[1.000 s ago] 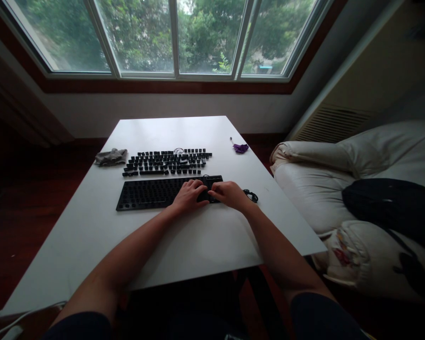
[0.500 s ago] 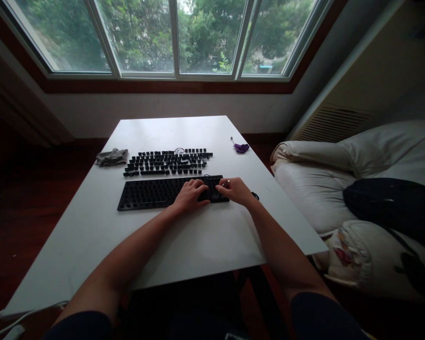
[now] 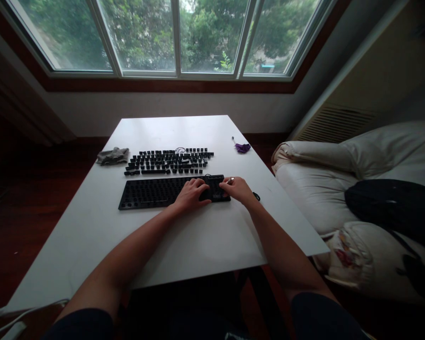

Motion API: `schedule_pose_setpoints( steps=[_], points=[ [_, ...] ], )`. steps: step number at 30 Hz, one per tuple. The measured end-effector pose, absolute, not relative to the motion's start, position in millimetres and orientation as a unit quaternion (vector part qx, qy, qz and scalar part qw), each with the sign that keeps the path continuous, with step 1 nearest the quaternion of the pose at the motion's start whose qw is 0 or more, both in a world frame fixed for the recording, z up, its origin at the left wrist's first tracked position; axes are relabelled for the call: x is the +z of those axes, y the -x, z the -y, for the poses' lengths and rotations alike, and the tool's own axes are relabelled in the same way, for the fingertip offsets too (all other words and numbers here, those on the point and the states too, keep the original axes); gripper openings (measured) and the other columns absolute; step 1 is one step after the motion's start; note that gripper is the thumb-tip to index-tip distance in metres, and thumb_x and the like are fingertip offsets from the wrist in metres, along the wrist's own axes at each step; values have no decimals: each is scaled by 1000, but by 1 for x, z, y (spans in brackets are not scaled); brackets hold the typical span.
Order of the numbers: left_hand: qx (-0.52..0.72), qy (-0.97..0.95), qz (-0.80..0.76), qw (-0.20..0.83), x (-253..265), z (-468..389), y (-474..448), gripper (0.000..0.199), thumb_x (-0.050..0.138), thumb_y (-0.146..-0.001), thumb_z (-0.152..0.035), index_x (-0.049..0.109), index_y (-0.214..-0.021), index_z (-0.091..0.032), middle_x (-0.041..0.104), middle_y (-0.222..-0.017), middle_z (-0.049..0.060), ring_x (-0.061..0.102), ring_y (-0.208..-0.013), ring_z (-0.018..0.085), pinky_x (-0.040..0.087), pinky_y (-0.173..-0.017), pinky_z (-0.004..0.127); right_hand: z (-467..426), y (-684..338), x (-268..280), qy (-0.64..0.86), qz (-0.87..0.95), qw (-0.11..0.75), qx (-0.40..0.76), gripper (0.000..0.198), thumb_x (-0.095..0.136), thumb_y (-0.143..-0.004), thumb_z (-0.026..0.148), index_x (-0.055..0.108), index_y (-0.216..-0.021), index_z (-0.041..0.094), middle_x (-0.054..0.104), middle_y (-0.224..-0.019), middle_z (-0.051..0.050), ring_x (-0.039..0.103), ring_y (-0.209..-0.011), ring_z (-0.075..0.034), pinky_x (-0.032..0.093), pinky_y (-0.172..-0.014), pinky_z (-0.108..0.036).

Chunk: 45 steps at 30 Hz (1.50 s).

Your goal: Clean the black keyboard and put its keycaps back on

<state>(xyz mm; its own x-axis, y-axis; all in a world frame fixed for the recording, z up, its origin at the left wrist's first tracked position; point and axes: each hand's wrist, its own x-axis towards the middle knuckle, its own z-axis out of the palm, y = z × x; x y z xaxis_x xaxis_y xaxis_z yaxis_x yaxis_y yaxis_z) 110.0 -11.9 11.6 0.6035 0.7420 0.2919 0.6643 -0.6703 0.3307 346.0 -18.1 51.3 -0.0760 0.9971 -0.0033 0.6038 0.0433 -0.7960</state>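
A black keyboard (image 3: 147, 192) with its keycaps off lies across the white table. Over its right half rests my left hand (image 3: 191, 192), fingers spread and thumb apart, pressing on the board. My right hand (image 3: 236, 189) is at the keyboard's right end, thumb and fingers pinched together. A small shiny thing (image 3: 230, 180) shows at those fingers; it is too small to name. Behind the keyboard, loose black keycaps (image 3: 154, 171) lie in rows, with a thin wire loop (image 3: 180, 150) at their far edge.
A grey cloth (image 3: 113, 156) lies at the table's left edge. A purple cloth (image 3: 242, 148) and a thin stick lie at the right. A black cable (image 3: 256, 196) pokes out beside my right wrist. A pale sofa (image 3: 304, 174) holding a dark bag (image 3: 389, 203) stands to the right.
My right hand has shifted slightly right along the keyboard's end, still pinched. My left hand stays in place on the board. The view has moved slightly.
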Motion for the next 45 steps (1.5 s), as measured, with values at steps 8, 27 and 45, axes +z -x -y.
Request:
schedule_pose_setpoints(
  steps=[8, 27, 45],
  points=[
    [207, -890, -394, 95, 11, 13, -111, 48, 76, -82, -47, 64, -124, -28, 56, -131, 8, 49, -120, 30, 41, -105, 48, 8, -366, 47, 609, 604, 382, 345, 26, 65, -83, 43, 67, -74, 18, 69, -60, -3, 69, -54, -19, 47, -49, -24],
    [374, -810, -383, 240, 6, 2, -108, 26, 70, -90, -39, 70, -108, -21, 69, -109, 7, 62, -105, 24, 48, -94, 38, 19, -332, 43, 462, 591, 511, 420, 45, 69, -84, 63, 69, -87, 19, 71, -66, -3, 67, -59, -17, 52, -57, -28],
    [382, -748, -399, 368, 6, -2, -106, 26, 71, -87, -37, 74, -106, -19, 75, -97, 4, 68, -87, 19, 51, -81, 29, 16, -329, 38, 465, 549, 600, 351, 38, 59, -93, 57, 69, -91, 20, 71, -75, -2, 66, -64, -17, 54, -63, -30]
  ],
)
